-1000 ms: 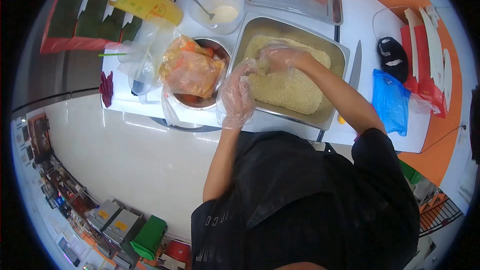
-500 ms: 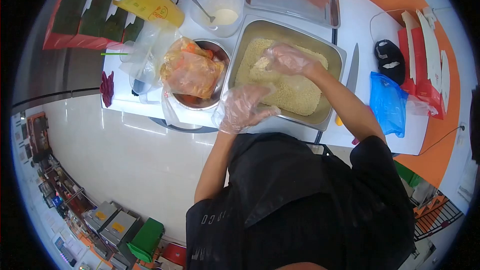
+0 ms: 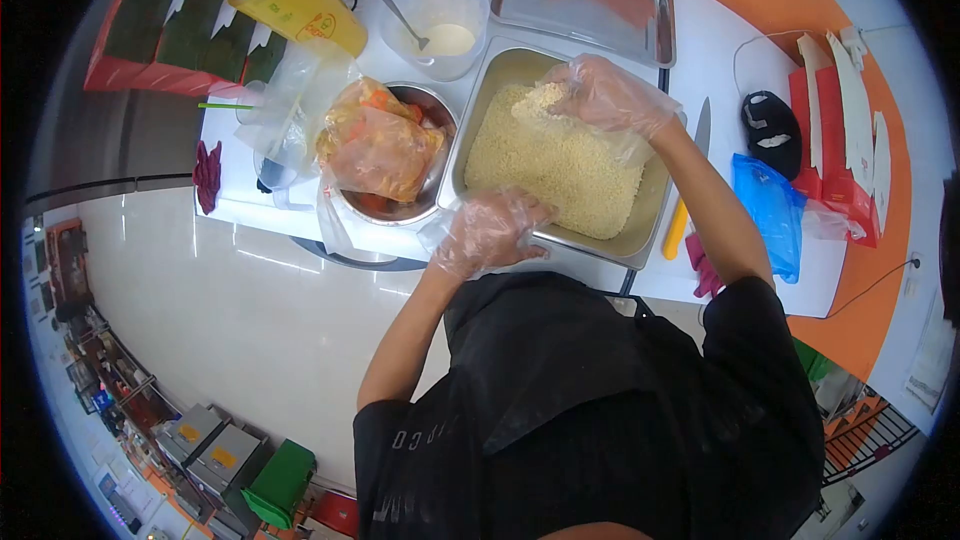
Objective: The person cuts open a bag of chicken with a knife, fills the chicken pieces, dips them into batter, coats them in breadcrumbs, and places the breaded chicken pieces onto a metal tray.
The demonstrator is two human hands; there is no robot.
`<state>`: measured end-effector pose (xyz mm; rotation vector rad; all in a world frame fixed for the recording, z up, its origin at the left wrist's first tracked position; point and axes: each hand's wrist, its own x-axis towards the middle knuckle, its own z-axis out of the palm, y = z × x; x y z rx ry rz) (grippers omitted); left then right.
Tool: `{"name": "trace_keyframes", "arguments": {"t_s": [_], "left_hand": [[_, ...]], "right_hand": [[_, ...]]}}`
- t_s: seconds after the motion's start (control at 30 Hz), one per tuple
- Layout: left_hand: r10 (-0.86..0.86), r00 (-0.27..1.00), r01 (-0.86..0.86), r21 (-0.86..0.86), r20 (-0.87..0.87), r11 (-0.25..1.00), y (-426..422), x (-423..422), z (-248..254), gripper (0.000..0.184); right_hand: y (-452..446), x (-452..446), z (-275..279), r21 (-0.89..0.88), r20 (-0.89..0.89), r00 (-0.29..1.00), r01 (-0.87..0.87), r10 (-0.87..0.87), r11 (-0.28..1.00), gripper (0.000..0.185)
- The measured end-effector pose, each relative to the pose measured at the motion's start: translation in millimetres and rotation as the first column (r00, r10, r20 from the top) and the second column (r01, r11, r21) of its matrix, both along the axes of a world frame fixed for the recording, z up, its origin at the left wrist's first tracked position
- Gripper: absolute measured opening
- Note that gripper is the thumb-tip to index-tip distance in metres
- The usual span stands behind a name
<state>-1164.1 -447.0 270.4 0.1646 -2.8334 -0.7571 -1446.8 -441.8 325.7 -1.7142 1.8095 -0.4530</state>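
Observation:
A deep metal pan (image 3: 655, 235) holds a bed of pale yellow breadcrumbs (image 3: 560, 170). Over its far left part, my right hand (image 3: 605, 95), in a clear plastic glove, is closed on a crumb-coated piece of food (image 3: 538, 103); what lies under the crumbs is hidden. My left hand (image 3: 490, 232), gloved too, rests by the pan's near left rim with its fingers spread, holding nothing. Left of the pan, a steel bowl (image 3: 432, 105) contains a clear bag of orange-coated food pieces (image 3: 385, 155).
Behind stand a plastic tub (image 3: 450, 10) with pale batter and a fork, a shallow metal tray (image 3: 590, 0), and a yellow film roll (image 3: 295, 0). At right lie a yellow-handled knife (image 3: 676, 230), a blue bag (image 3: 770, 210) and a black cap (image 3: 772, 135).
My right hand has risen away from the crumbs toward the far side, carrying the coated piece. My left hand has shifted slightly down, toward the near rim.

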Motion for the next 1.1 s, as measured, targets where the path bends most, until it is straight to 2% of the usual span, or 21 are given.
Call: {"name": "trace_keyframes", "arguments": {"t_s": [0.1, 0.2, 0.3, 0.4, 0.5, 0.6, 0.7, 0.8, 0.9, 1.0, 1.1], "left_hand": [[0.018, 1.000, -0.015, -0.122, 0.020, 0.992, 1.6, -4.6, -24.0, 0.057], [0.033, 0.999, -0.032, -0.089, 0.013, 0.996, 3.3, -6.7, -23.7, 0.051], [0.056, 0.998, -0.052, -0.128, 0.029, 0.990, 4.5, -8.5, -20.8, 0.045], [0.102, 0.995, -0.100, -0.117, 0.012, 0.988, 7.1, -9.5, -17.9, 0.035], [0.121, 0.993, -0.120, -0.134, -0.005, 0.984, 8.7, -10.4, -20.4, 0.032], [0.123, 0.992, -0.121, -0.115, 0.015, 0.986, 7.2, -11.0, -16.3, 0.032], [0.119, 0.992, -0.115, -0.103, 0.033, 0.988, 8.0, -12.3, -19.4, 0.034], [0.128, 0.991, -0.125, -0.101, 0.025, 0.987, 11.4, -15.2, -17.2, 0.036], [0.118, 0.988, -0.107, -0.109, 0.097, 0.988, 16.6, -19.1, -20.8, 0.040], [0.089, 0.989, -0.081, -0.076, 0.118, 0.994, 16.2, -17.2, -24.8, 0.045], [0.083, 0.978, -0.079, -0.032, 0.192, 0.996, 17.3, -17.7, -24.8, 0.052]], "right_hand": [[3.7, 3.3, 0.1, -0.151, -0.107, 0.994, -0.048, 0.032, 0.987, 0.044], [1.0, 1.7, 0.5, -0.089, 0.001, 0.998, -0.055, 0.056, 0.995, 0.042], [1.8, -3.2, -8.6, -0.156, 0.115, 0.992, -0.033, 0.052, 0.987, 0.040], [-6.8, -13.4, 11.0, -0.022, 0.140, 0.990, -0.023, 0.026, 0.999, 0.037], [-22.0, -33.3, 38.7, 0.119, 0.297, 0.954, 0.003, -0.039, 0.993, 0.040], [-38.8, -47.8, 81.9, 0.058, 0.093, 0.995, -0.032, 0.027, 0.998, 0.038], [-59.5, -70.4, 87.7, 0.070, 0.194, 0.965, 0.165, -0.176, 0.984, 0.031], [-89.3, -97.1, 96.0, 0.002, 0.154, 0.974, 0.170, -0.169, 0.985, 0.030], [-114.3, -115.1, 85.5, -0.099, 0.080, 0.977, 0.203, -0.196, 0.974, 0.039], [-154.8, -135.3, 61.5, -0.068, -0.328, 0.942, 0.047, -0.067, 0.997, 0.043], [-186.7, -140.4, 27.9, 0.064, -0.348, 0.936, -0.020, 0.042, 0.998, 0.047]]}}
